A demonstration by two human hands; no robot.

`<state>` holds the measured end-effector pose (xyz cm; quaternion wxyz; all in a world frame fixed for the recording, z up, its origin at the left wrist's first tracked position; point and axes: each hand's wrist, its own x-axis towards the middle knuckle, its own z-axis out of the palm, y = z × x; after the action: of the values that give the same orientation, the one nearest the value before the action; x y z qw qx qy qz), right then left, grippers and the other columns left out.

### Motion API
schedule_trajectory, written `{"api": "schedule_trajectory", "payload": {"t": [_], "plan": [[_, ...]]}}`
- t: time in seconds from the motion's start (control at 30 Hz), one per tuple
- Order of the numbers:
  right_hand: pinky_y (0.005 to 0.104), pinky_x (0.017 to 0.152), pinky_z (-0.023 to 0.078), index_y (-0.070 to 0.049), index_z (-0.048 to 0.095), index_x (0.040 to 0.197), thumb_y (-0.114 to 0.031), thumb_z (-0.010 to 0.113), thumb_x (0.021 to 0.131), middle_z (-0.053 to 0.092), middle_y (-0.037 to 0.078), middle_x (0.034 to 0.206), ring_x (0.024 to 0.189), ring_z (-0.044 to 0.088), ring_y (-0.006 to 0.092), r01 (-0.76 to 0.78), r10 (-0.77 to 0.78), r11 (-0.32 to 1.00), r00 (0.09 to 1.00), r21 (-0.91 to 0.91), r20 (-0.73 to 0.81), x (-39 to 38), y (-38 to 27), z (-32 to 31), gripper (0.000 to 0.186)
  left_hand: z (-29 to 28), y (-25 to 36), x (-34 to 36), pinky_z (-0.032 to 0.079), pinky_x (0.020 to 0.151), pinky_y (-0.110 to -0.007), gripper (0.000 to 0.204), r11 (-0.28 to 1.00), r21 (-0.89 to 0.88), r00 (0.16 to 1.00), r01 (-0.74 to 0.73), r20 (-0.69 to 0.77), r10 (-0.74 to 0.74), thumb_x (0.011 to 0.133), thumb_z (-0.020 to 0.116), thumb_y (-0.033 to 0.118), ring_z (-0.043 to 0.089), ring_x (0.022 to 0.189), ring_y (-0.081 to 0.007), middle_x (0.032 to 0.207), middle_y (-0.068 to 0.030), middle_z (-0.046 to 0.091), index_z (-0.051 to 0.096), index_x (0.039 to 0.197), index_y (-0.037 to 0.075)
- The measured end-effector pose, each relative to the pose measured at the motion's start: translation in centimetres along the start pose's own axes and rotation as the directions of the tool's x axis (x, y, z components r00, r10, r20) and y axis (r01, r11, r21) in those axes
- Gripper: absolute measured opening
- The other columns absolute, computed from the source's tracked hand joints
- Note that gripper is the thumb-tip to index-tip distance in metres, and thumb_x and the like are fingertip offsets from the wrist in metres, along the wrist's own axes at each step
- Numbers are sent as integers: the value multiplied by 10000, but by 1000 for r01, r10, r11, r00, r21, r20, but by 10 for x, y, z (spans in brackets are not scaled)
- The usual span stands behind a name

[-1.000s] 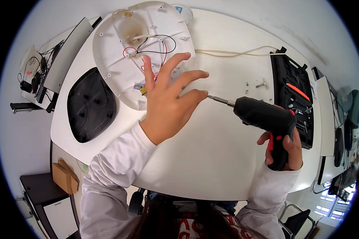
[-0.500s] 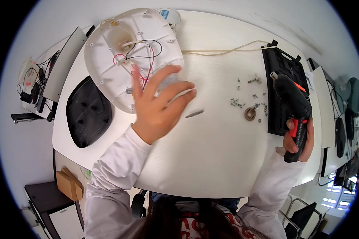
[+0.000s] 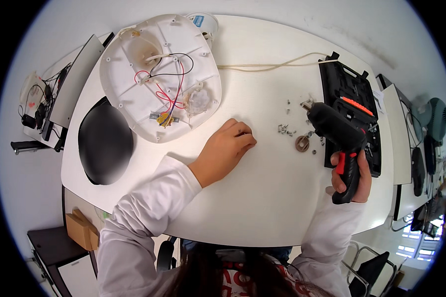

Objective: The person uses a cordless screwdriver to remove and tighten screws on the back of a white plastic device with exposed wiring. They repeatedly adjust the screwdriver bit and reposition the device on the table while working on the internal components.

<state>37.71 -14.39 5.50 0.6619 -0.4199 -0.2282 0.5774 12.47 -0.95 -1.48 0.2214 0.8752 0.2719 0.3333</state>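
Okay, right hand (image 3: 363, 179) clasps power screwdriver (image 3: 338, 129), left hand's grip (image 3: 224, 153) unclear, tabletop (image 3: 272, 198) open to near edge.

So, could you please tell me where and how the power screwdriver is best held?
I'd take the power screwdriver by its handle, coming from the right with the palm behind it, much as the right hand holds it. It is pistol-shaped: the handle drops toward the person, the red trigger faces left, and the metal chuck points up and left.
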Motion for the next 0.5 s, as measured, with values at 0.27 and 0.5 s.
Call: {"api": "schedule_trajectory", "payload": {"t": [0.27,0.5], "plan": [[219,330,350,-4,416,1260,-349,414,948,601,211,927,383,464,143,-23,25,999,998,34,-51,6,4,4,466,8,-1,17,467,640,-325,56,993,-104,998,57,47,-52,779,665,41,558,748,-220,828,-44,560,649,829,59],[214,355,366,-21,409,1269,-330,427,946,603,229,941,383,458,146,-29,27,999,998,-36,-62,11,9,4,448,27,2,40,474,602,-317,46,996,68,998,56,16,-57,805,651,133,599,706,-192,813,-5,587,663,835,101]]}}
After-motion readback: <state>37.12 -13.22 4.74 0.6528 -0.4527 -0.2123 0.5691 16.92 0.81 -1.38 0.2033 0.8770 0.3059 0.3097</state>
